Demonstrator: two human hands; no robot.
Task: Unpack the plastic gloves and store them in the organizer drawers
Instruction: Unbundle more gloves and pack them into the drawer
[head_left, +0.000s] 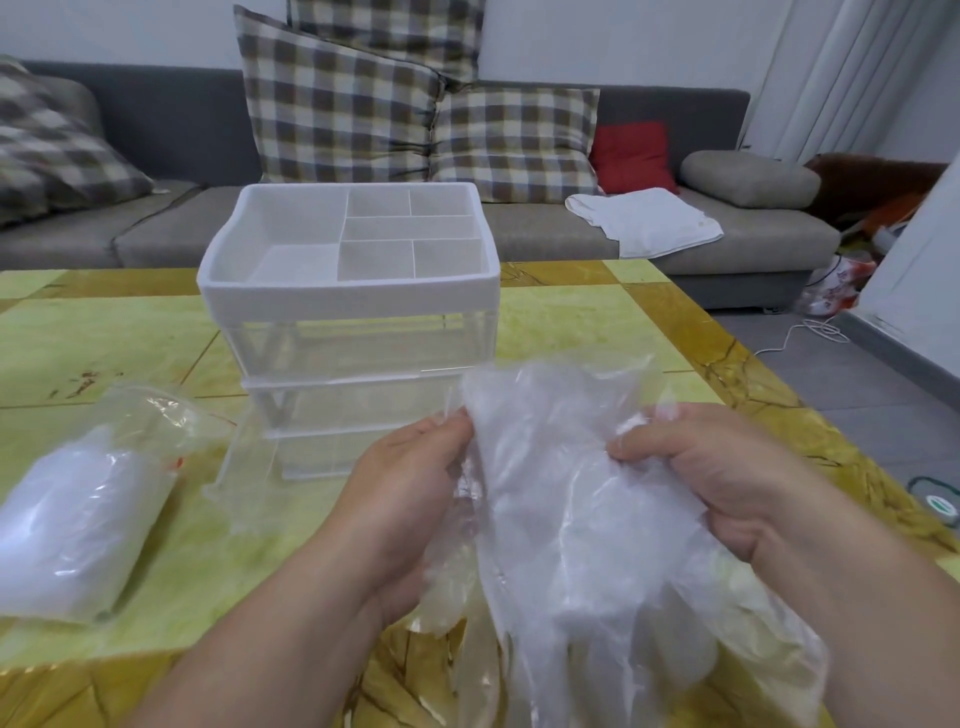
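The table (597, 322) has a glossy top of yellow-green panels framed in veined gold-brown bands, with a few reddish marks on its left side. Behind it runs a grey sofa (171, 119) piled with checked cushions (337, 109) in brown, cream and grey, the tallest ones leaning against the backrest. Further right sit a small red cushion (631, 156) and a plain grey cushion (748, 179), with a crumpled white cloth (649, 221) on the seat in front of them. On the grey floor (857, 395) lie a white cable (815, 332) and an orange-and-white bag (836, 283). A pale curtain (841, 73) hangs top right.
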